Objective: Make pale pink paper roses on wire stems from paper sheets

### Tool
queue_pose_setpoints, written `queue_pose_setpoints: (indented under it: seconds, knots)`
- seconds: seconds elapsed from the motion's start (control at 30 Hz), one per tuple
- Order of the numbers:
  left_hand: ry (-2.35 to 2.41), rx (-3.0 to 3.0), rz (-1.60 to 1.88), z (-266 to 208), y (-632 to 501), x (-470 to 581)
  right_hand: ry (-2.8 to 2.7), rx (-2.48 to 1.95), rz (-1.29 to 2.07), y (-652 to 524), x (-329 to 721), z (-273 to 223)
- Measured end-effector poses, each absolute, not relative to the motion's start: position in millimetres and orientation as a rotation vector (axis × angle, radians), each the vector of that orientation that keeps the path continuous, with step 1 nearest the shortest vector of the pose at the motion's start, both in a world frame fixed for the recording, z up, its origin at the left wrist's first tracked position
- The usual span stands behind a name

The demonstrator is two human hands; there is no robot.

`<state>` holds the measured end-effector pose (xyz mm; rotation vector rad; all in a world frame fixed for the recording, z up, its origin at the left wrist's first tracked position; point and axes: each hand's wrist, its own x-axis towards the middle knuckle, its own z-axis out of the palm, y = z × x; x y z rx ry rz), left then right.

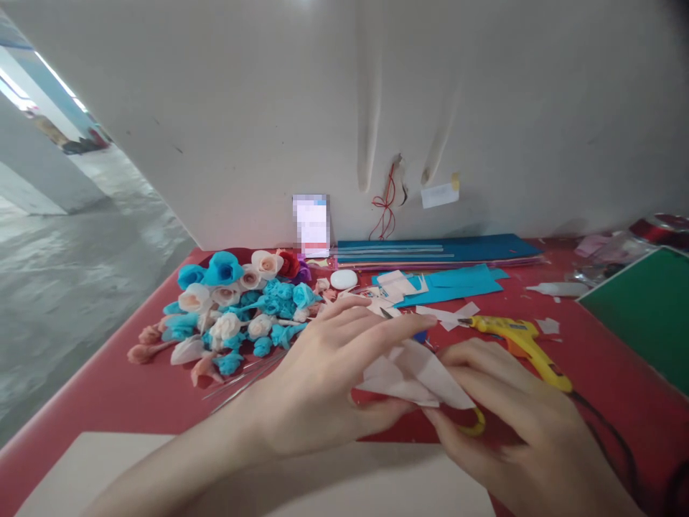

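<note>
A folded piece of pale pinkish-white crepe paper point(417, 375) is between my two hands. My left hand point(328, 366) reaches over its left side, the index finger along the top and the thumb underneath. My right hand point(511, 402) pinches the paper's right side and lower edge. A yellow loop point(476, 424), perhaps a scissors handle, shows beneath my right hand; whether the hand touches it I cannot tell. Behind my left hand lie many crepe paper flowers point(225, 327) in blue, white and pink. A yellow glue gun point(530, 348) rests just beyond my right hand.
A beige sheet point(80, 474) lies at the red table's point(161, 402) front. Blue paper strips point(457, 285), paper scraps point(446, 314) and a round white case point(343, 279) sit behind. A phone point(313, 226) leans on the wall. At right are a green board point(646, 309) and a white tube point(560, 289).
</note>
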<state>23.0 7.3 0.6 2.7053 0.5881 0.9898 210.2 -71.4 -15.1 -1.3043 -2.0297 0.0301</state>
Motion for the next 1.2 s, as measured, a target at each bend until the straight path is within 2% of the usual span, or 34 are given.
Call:
queue_pose_setpoints:
  seconds: [0.4, 0.63, 1.0, 1.2]
  knots:
    - [0.347, 2.483, 1.086, 10, 5, 24, -2.127, -1.291, -0.216, -82, 209, -7]
    - [0.361, 2.671, 1.082, 13, 0, 21, -2.082, -1.368, -0.362, -83, 209, -13]
    - [0.300, 2.765, 1.043, 13, 3, 18, -2.225, -1.169, -0.145, -77, 216, -3]
    - [0.353, 2.764, 1.005, 14, 1, 16, -2.090, -1.161, 0.006, -82, 220, -5]
